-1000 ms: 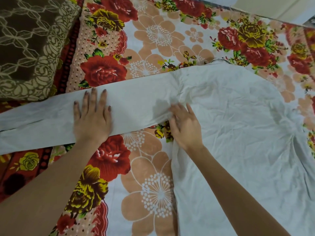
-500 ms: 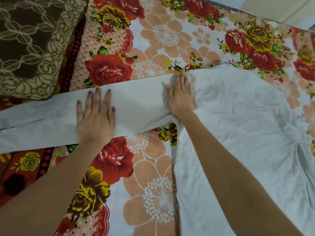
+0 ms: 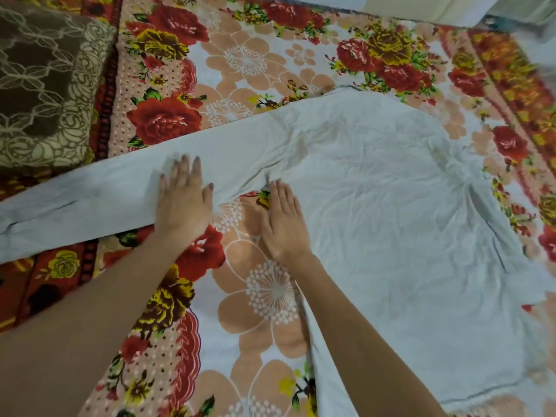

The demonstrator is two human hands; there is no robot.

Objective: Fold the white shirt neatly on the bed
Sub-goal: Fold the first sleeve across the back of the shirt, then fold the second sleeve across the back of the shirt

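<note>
The white shirt (image 3: 391,224) lies spread flat on the floral bedsheet (image 3: 258,67), its body to the right. One long sleeve (image 3: 90,200) stretches out to the left edge of the view. My left hand (image 3: 182,200) presses flat on that sleeve, fingers spread. My right hand (image 3: 282,224) lies flat at the armpit, where the sleeve meets the shirt's left side edge, partly on the sheet. Neither hand grips the cloth.
A brown pillow (image 3: 45,85) with a cream lace pattern sits at the upper left, just above the sleeve. The bed's far edge (image 3: 406,21) runs along the top, with pale floor beyond it.
My right hand has slid back from the shoulder seam down to the armpit. My left hand has stayed on the sleeve, shifting slightly. The camera has tilted a little.
</note>
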